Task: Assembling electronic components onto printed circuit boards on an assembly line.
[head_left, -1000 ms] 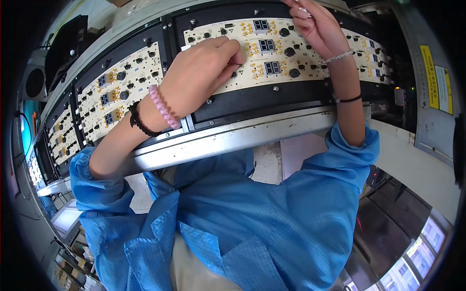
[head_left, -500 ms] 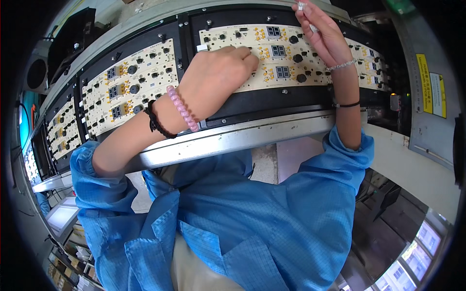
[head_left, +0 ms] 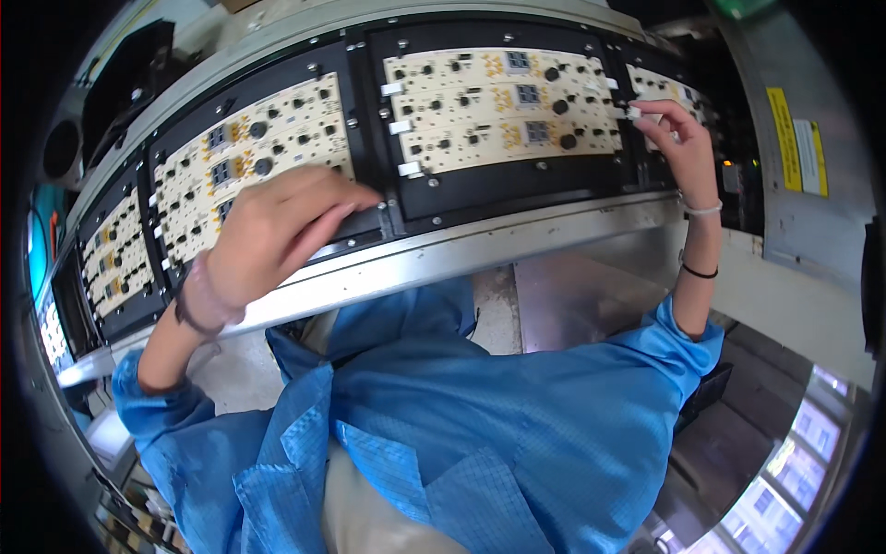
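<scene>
Three cream circuit boards (head_left: 475,109) lie stacked in the middle section of a black carrier frame (head_left: 480,189). White connectors (head_left: 400,126) sit along their left edge, and another white connector (head_left: 611,84) shows at the upper right edge. My right hand (head_left: 681,138) pinches a small white connector (head_left: 634,113) beside the boards' right edge. My left hand (head_left: 281,222) hovers over the lower right of the left-hand boards (head_left: 309,102), its fingertips by the divider between the two sections. Its fingers are closed together, slightly blurred; whatever may be between them is hidden.
A metal rail (head_left: 443,242) runs along the frame's near side. More boards lie at the far left (head_left: 115,249) and right (head_left: 651,83). A grey metal housing with a yellow label (head_left: 784,138) stands on the right. A dark round-fronted device (head_left: 65,143) is at the left.
My left hand has moved left and nearer, off the middle boards, uncovering white connectors at their left edge. My right hand has come down from above the boards to their right edge.
</scene>
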Demonstrator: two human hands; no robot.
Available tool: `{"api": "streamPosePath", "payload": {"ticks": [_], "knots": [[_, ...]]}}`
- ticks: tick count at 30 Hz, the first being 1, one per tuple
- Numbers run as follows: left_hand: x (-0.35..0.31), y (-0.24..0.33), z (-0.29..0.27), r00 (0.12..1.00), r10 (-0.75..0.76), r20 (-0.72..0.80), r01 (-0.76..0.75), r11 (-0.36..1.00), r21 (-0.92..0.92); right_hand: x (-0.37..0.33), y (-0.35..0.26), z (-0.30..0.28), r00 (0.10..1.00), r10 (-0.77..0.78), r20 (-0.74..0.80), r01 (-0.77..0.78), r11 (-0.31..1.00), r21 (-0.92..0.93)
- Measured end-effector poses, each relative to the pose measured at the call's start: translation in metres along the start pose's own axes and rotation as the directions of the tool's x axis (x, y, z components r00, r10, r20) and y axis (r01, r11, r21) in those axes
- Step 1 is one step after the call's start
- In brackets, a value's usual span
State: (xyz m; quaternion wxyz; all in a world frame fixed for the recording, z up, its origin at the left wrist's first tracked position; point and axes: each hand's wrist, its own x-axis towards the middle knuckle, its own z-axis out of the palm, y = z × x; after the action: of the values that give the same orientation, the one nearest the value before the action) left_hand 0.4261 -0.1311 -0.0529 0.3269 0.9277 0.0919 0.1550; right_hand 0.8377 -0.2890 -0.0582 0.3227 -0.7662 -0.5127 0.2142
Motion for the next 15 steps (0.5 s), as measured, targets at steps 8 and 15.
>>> {"api": "streamPosePath", "payload": {"ticks": [8, 15], "knots": [[-0.03, 0.002, -0.011, 0.983, -0.18, 0.046, 0.183, 0.979, -0.086, -0.016, 0.021, -0.011, 0.979, -0.154, 0.134, 0.188, 0.939, -0.288], [-0.034, 0.0, -0.013, 0.962, -0.269, 0.04, 0.272, 0.955, -0.122, -0.014, 0.011, -0.008, 0.95, -0.239, 0.2, 0.305, 0.843, -0.443]]}}
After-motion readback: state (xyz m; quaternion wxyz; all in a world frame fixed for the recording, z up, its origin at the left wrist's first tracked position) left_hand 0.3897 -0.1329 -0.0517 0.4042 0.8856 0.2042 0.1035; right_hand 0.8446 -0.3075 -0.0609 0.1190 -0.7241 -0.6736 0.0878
